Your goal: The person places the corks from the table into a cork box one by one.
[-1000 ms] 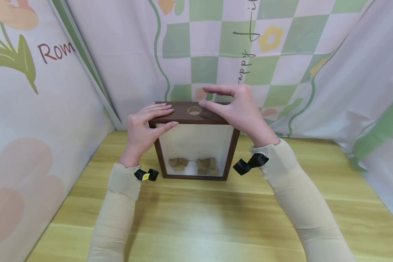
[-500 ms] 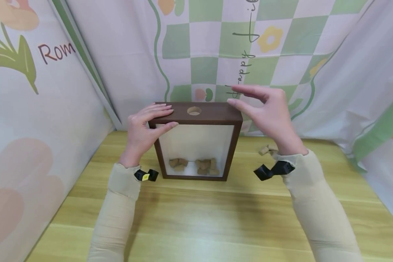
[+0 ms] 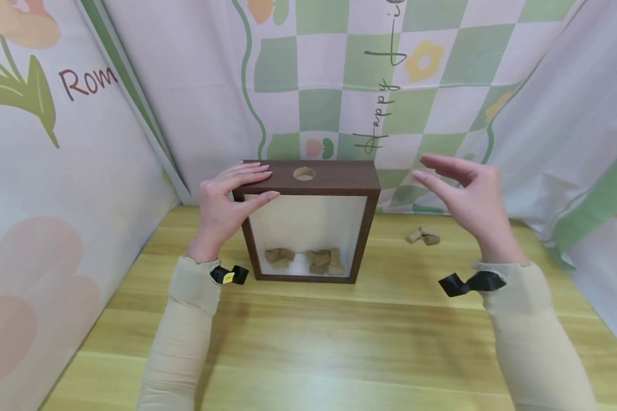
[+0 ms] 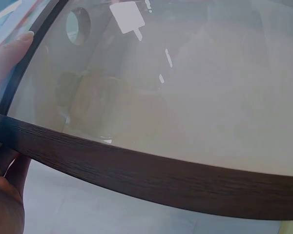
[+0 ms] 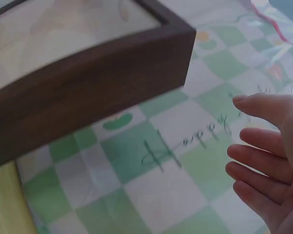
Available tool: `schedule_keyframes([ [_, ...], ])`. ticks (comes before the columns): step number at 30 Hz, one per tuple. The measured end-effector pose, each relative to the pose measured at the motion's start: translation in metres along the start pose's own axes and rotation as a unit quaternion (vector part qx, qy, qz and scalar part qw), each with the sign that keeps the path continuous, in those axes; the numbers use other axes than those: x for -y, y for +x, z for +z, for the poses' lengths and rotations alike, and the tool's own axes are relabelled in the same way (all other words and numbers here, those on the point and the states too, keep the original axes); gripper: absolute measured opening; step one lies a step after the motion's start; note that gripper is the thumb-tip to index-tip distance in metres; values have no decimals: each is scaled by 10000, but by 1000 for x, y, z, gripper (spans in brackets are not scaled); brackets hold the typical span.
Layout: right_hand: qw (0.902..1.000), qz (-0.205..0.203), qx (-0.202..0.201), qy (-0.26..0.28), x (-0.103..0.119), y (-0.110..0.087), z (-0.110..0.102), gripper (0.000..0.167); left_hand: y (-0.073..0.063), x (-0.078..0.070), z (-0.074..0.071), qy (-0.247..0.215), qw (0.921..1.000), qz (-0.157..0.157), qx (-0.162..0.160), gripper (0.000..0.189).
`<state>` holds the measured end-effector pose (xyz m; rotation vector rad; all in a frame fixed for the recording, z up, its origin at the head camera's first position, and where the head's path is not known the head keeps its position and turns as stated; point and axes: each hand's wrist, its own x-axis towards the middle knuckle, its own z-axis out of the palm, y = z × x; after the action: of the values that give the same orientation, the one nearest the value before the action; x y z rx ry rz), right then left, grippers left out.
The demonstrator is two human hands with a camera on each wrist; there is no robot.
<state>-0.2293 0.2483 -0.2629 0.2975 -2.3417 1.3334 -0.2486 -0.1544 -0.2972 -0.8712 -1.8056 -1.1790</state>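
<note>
A dark brown wooden box frame (image 3: 341, 177) with a clear front and a round hole (image 3: 304, 174) in its top stands upright on the table. My left hand (image 3: 223, 197) grips its top left corner, fingers lying over the top and thumb against the front; the left wrist view shows the thumb (image 4: 12, 53) on the frame's edge. Several corks (image 3: 324, 261) lie in two groups at the bottom inside the box. My right hand (image 3: 473, 197) hovers to the right of the box, holding nothing, its fingers (image 5: 256, 158) apart from the thumb. A few loose corks (image 3: 424, 235) lie below and left of it.
The light wooden table (image 3: 298, 342) runs from the box toward me. Behind it hangs a green-and-white checkered curtain (image 3: 370, 108), with a white printed curtain (image 3: 46, 188) on the left.
My right hand has moved from above the hole to the right, away from the box, uncovering the loose corks on the table. The left hand has stayed in place.
</note>
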Motion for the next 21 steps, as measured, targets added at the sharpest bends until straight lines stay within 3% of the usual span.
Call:
schedule_keyframes([
  [6, 9980, 363, 68, -521, -34, -8, -11, 51, 1, -2, -1, 47, 10000, -24, 34, 38],
  [11, 9926, 833, 415, -773, -70, -14, -18, 59, 0, -1, -1, 51, 9999, -106, 64, 38],
  [21, 9796, 1362, 996, -1095, -147, -25, -15, 70, -1, 0, -1, 85, 9999, -122, 78, 39],
])
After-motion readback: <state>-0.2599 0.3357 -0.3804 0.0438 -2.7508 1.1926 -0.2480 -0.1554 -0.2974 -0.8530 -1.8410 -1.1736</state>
